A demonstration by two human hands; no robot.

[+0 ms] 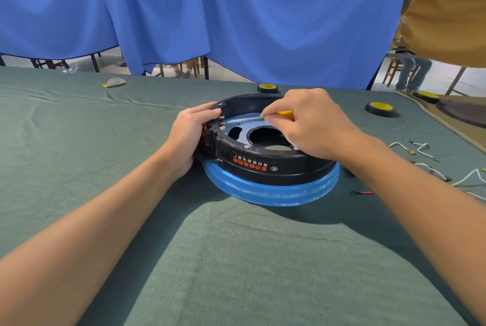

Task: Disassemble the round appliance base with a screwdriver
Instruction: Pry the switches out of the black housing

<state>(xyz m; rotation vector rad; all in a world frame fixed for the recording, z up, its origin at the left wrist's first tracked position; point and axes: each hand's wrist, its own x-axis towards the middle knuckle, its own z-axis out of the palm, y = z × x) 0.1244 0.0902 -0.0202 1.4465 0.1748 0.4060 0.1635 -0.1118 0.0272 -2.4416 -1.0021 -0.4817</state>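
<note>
The round appliance base (273, 165) lies upside down on the green table cloth: a black plastic ring with a red-lettered label, a blue film-wrapped rim below, and a bluish metal plate (243, 123) with holes inside. My left hand (190, 133) grips the ring's left side at its connector block. My right hand (313, 125) hovers over the ring and pinches a screwdriver (285, 114) with a yellow handle; its metal shaft points left, low over the plate. The tip's exact contact is hard to tell.
Two black-and-yellow tape rolls (267, 87) (381, 108) lie behind and to the right of the base. Loose white wires (420, 148) and a red wire (364, 193) lie at the right. A blue curtain (236, 15) hangs behind the table.
</note>
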